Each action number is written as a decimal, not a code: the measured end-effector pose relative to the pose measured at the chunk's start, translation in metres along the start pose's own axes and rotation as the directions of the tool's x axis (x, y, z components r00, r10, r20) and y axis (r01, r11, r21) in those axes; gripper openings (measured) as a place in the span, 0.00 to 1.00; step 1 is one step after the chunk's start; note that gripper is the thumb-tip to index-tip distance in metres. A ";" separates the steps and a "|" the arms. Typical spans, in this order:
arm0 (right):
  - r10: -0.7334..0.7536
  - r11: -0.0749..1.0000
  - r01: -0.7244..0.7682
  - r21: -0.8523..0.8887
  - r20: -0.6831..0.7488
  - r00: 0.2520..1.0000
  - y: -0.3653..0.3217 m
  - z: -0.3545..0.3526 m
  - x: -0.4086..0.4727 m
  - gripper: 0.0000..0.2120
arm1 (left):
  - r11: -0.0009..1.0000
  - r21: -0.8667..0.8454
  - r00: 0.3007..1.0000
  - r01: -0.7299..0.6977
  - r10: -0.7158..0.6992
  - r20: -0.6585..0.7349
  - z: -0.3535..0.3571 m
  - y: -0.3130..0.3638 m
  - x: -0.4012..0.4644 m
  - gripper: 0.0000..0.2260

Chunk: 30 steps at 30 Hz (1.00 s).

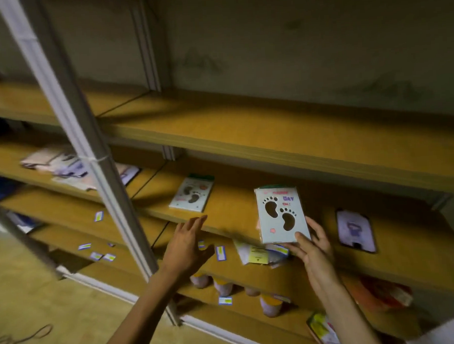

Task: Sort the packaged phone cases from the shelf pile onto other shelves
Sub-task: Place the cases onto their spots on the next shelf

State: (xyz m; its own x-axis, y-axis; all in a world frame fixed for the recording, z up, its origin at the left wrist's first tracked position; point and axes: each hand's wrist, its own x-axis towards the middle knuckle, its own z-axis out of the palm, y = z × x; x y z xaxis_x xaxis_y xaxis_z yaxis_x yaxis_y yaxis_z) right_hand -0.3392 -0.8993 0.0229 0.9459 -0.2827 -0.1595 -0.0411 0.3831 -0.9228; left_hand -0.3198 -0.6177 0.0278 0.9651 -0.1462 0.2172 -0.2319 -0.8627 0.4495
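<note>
Landmark: matching footprint case (192, 194) lying on mid shelf (230, 211).
Held case (281, 214): footprint pkg, upright, right of landmark, over shelf's front edge.
Right hand (312, 249): thumb + fingers pinch its lower edge.
Left hand (187, 242): below landmark, fingers straight, apart, holding nothing.
Tip: probably lay it flat beside landmark, edges aligned, w/o knocking it.

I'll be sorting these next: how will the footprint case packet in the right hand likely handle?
The footprint packet probably stays stiff: it stands flat, unsagging, held only at its lower edge by the right hand. It seems light, since fingertips alone support it. Its glossy sleeve may be slippery, so it could slide across the shelf if pushed.
</note>
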 end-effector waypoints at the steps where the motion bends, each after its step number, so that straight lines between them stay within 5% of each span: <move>1: 0.010 1.000 -0.010 -0.016 0.007 1.000 0.007 0.017 -0.003 0.24 | 1.000 0.014 1.000 0.008 -0.008 -0.003 -0.011 -0.018 -0.006 0.35; 14: 0.091 0.996 -0.091 -0.023 -0.019 0.996 0.070 0.177 -0.007 0.21 | 0.998 -0.020 0.998 0.061 -0.061 0.013 -0.088 -0.166 -0.040 0.32; 30: 0.105 0.973 -0.119 -0.196 -0.083 0.991 0.110 0.249 0.085 0.25 | 0.994 -0.109 0.994 0.020 -0.008 0.111 -0.078 -0.196 0.031 0.30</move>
State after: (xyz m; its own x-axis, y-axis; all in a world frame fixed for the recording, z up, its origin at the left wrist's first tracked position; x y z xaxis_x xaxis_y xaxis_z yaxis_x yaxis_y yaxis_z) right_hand -0.1833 -0.6626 -0.0047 0.9065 -0.3128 -0.2835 -0.2156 0.2344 -0.9479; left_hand -0.2540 -0.4152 0.0137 0.9745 -0.1920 0.1160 -0.2240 -0.8077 0.5453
